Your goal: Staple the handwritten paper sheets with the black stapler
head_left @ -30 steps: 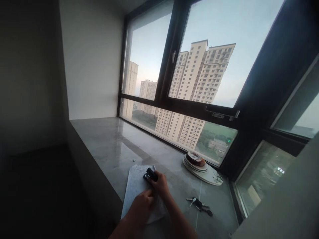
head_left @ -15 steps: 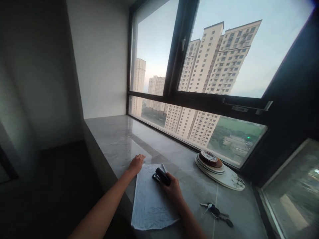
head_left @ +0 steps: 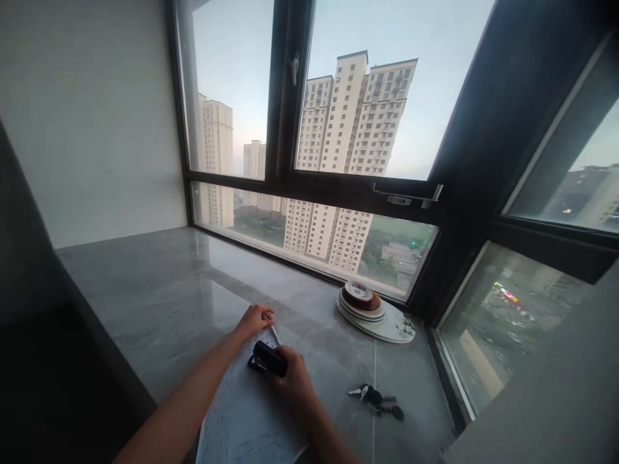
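Sheets of paper (head_left: 242, 412) with dense writing lie on the grey stone sill, their lower end cut off by the frame. My right hand (head_left: 294, 380) is wrapped round a black stapler (head_left: 269, 358) over the upper part of the paper. The stapler's jaws point left and are apart. At the top edge of the paper, my left hand (head_left: 255, 321) has its fingers curled in on the upper corner, which it partly covers. A thin pale strip at the paper's top right edge shows between the hands.
Keys (head_left: 374, 397) on a ring lie right of my right hand. Stacked plates (head_left: 360, 309) and a brown-rimmed round dish (head_left: 358, 291) rest on an oval white board (head_left: 399, 327) by the window. Dark window frames (head_left: 314, 183) border the sill (head_left: 145, 309).
The view has turned right, so everything sits further left. My left hand has moved over the paper's top corner and its fingers have curled. My right hand still holds the stapler.
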### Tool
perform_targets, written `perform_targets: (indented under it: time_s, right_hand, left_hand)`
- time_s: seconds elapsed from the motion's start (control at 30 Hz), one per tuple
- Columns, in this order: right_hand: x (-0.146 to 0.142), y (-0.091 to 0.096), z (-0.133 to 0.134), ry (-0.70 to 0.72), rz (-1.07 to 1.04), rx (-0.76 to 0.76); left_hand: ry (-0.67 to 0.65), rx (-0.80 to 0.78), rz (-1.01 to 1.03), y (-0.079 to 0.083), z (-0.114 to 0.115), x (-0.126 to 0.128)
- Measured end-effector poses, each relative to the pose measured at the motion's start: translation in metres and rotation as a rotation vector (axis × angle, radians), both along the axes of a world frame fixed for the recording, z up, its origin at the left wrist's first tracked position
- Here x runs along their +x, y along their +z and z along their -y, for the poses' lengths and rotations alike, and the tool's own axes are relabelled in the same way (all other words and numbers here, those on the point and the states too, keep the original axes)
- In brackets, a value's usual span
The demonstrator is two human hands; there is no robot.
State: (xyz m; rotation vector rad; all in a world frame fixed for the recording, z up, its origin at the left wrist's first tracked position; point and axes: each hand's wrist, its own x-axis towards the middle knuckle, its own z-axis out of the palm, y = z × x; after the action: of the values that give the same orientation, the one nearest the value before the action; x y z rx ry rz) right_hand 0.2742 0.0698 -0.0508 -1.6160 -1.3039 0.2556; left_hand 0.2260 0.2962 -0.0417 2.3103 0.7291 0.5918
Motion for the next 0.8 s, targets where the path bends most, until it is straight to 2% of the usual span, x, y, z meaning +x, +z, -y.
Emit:
perform_targets:
  time_s: [0.1,0.2,0.3,0.4,0.5,0.6,0.7,0.8]
  right_hand:
    - [0.001,0.0,-0.001,-0.016,0.003,-0.025]
    - [0.001,0.0,-0.001,-0.022,0.004,-0.024]
    - [0.001,0.0,-0.002,-0.024,0.004,-0.012]
    - [0.002,-0.001,-0.002,-0.009,0.007,-0.015]
    - [0.002,-0.001,0.0,0.007,0.004,-0.011]
    - [0.002,0.0,0.002,0.012,-0.003,0.017]
    - [0.003,0.004,0.004,0.03,-0.018,0.079]
    - [0.001,0.007,0.005,0.106,-0.086,0.099]
  left_hand:
    - [-0.02,-0.055,0.068,0.008,0.004,0.004]
    - [0.086,-0.086,0.171,0.004,0.011,-0.018]
    - [0.249,-0.226,0.385,-0.017,0.032,-0.053]
    - [0.307,-0.4,0.474,-0.041,0.067,-0.081]
    - [0.318,-0.303,0.414,-0.048,0.102,-0.094]
    - [0.295,-0.185,0.366,-0.039,0.123,-0.096]
    - [0.247,-0.178,0.406,-0.029,0.13,-0.097]
    - [0.207,-0.221,0.496,-0.033,0.127,-0.098]
